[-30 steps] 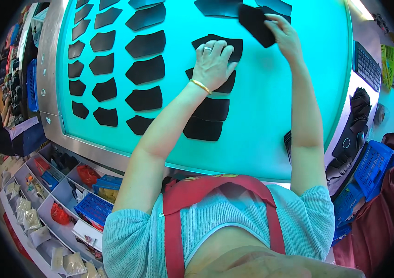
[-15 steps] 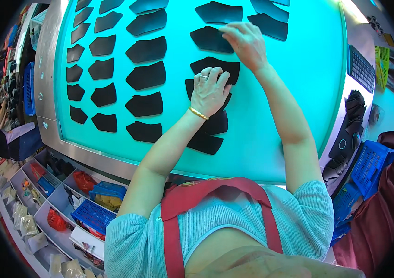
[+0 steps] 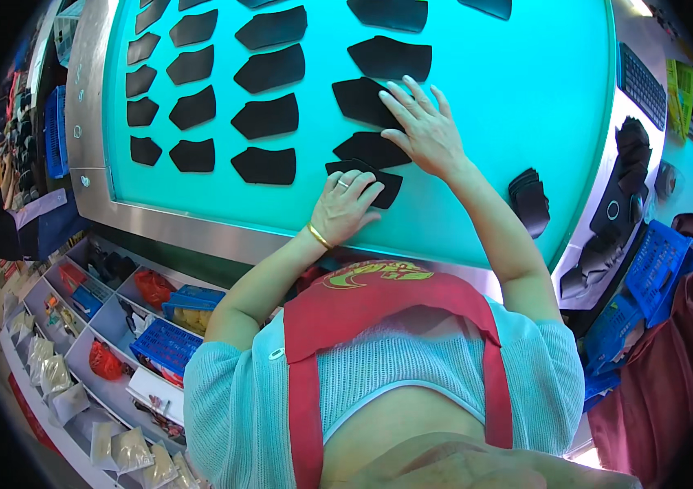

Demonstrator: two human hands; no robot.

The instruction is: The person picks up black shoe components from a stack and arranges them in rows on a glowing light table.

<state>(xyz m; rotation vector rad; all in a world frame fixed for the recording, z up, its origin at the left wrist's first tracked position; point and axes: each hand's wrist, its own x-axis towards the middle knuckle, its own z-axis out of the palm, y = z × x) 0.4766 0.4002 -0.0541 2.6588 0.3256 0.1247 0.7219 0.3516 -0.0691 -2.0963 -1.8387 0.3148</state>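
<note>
Head view: wide right fingers (image 3: 418,97) could slip, twisting black cutouts (image 3: 357,99); left fingers (image 3: 369,196) near table's (image 3: 444,218) front edge, grip unclear.

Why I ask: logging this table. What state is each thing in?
Left hand, fingers bent, on nearest dark piece
Right hand, open, touching another dark piece
Left-side dark pieces, flat, in columns
Dark pile at right, overlapping, fanned
Bracelet, worn on left wrist
Divided tray, open, holding things
Blue basket, tilted
</note>
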